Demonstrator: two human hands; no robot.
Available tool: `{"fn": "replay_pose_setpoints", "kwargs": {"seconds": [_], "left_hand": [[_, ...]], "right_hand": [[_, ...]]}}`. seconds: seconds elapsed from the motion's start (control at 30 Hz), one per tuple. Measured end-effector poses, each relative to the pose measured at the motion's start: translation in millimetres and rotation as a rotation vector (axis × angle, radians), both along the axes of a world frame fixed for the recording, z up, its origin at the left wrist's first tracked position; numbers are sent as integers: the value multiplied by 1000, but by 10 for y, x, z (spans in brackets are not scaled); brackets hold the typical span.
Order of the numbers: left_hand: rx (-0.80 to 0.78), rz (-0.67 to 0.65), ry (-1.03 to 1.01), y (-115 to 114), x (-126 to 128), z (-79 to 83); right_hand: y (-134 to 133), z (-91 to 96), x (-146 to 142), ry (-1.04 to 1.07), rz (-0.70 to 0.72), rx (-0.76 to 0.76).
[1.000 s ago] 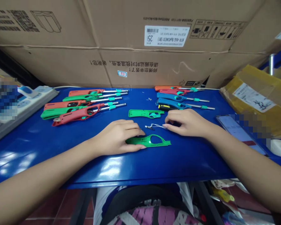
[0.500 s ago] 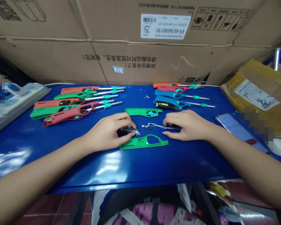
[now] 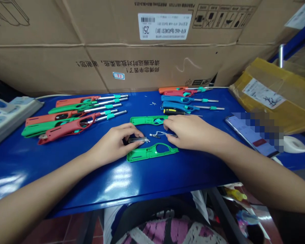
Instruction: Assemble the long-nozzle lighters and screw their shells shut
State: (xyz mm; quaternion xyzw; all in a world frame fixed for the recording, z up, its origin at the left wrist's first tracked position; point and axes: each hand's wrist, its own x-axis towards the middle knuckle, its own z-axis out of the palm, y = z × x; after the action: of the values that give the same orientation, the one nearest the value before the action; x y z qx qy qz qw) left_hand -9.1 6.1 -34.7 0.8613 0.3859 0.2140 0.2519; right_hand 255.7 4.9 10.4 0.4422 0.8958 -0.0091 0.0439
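Note:
My left hand has its thumb and fingers closed around a small dark see-through lighter fuel tank with a whitish valve end facing right. Curled over the lighter's ignition wires and tube is my right hand, which hides most of the tube. The white wires, with a small dark part, stick out left of its fingertips. Beyond both hands lies a green lighter half-shell with a teal trigger inside. A second green half-shell with an oval opening rests nearer me, just below the left fingertips.
Several coloured lighters lie at the left; more lighters lie at the back right beside a black-yellow screwdriver. At the right are a phone and a yellow-taped box. A power strip stands far left, cardboard behind.
My right hand has moved left over the tube and wires, covering more of them and part of the far half-shell. My left hand still holds the fuel tank. The view has shifted slightly.

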Motion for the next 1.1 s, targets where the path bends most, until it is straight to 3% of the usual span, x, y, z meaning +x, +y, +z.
{"fn": "replay_pose_setpoints", "kwargs": {"seconds": [0.17, 0.47, 0.67, 0.93, 1.1], "left_hand": [[16, 18, -2, -8, 22, -12], [115, 19, 2, -24, 19, -8], [219, -25, 77, -52, 10, 14], [68, 33, -56, -94, 30, 28], [-125, 71, -239, -131, 88, 49]], "right_hand": [[52, -163, 69, 102, 33, 0], [-40, -203, 42, 245, -38, 47], [-87, -258, -11, 371, 73, 11], [28, -187, 128, 165, 91, 36], [-35, -146, 86, 523, 88, 24]]}}
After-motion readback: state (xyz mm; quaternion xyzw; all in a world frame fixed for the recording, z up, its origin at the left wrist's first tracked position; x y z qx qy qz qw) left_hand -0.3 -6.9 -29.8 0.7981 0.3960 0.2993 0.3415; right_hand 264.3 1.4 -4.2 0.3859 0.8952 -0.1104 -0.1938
